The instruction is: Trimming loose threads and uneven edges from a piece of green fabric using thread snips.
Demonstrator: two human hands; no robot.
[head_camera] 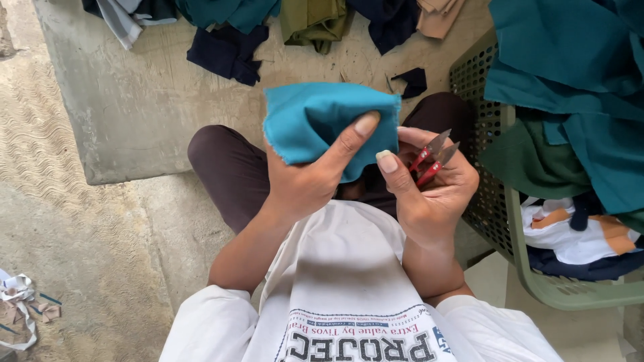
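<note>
My left hand pinches a piece of teal cloth between thumb and fingers and holds it up over my knees. My right hand holds small red-handled thread snips, their metal blades open and pointing up to the right. The right thumb touches the lower right edge of the cloth. I sit cross-legged in dark trousers and a white shirt.
A green perforated plastic basket stands at my right, heaped with teal, green and white cloth. Dark blue, olive and teal garments lie along the far edge of the concrete floor. Cloth scraps lie at the lower left.
</note>
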